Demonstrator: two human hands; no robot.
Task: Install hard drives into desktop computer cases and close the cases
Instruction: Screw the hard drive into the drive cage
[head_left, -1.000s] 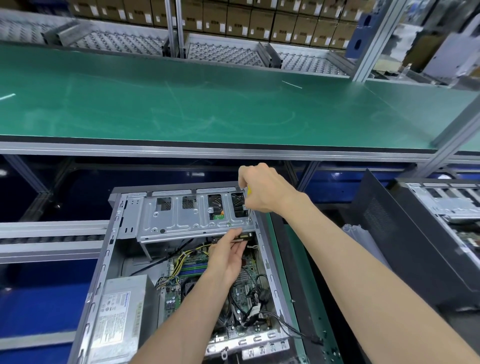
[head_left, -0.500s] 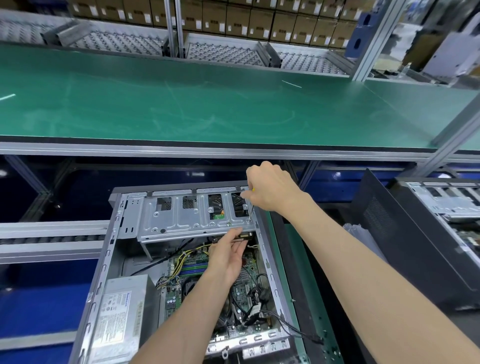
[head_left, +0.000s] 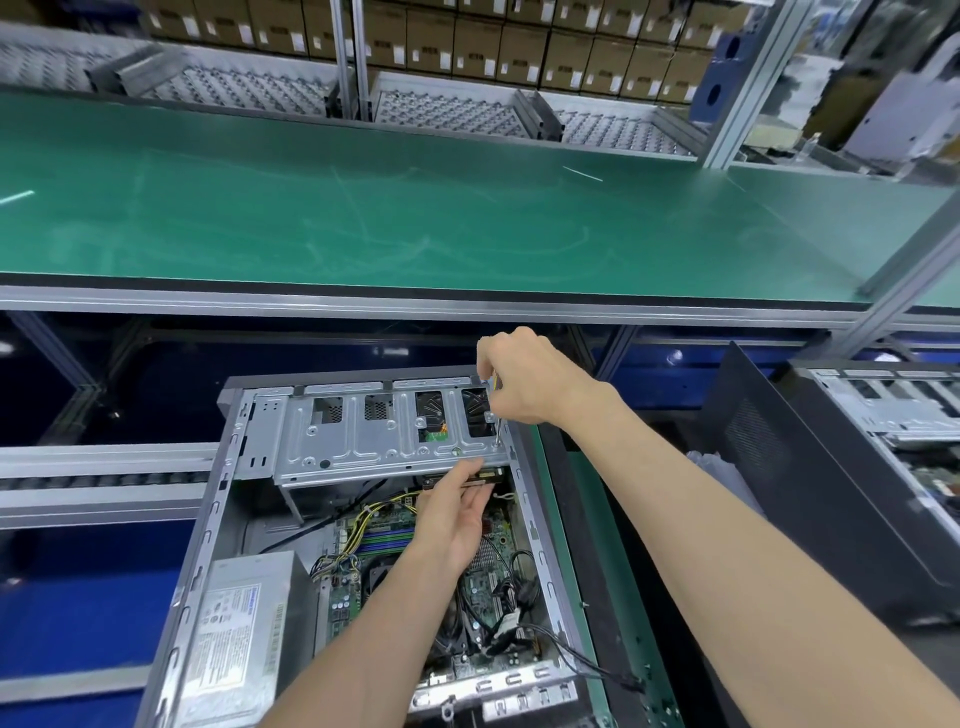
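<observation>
An open grey desktop case (head_left: 208, 519) lies on its side in front of me, motherboard and cables exposed. A silver drive cage (head_left: 363, 441) spans its far end. Under the cage's right part sits a hard drive (head_left: 485, 475), only its front edge showing. My left hand (head_left: 457, 514) reaches up from inside the case, fingers straight, pressing up against the drive. My right hand (head_left: 524, 376) grips a screwdriver (head_left: 497, 421) with a yellow handle; its thin shaft stands upright with the tip on the cage's right front corner.
A silver power supply (head_left: 239, 634) fills the case's near left corner. A black side panel (head_left: 753, 441) leans to the right, beside a second open case (head_left: 893, 415). A green workbench (head_left: 415, 208) runs across behind, with cardboard boxes (head_left: 467, 47) stacked beyond.
My right hand shifted slightly around the screwdriver while its tip stayed at the cage's right corner. My left hand kept its place under the drive.
</observation>
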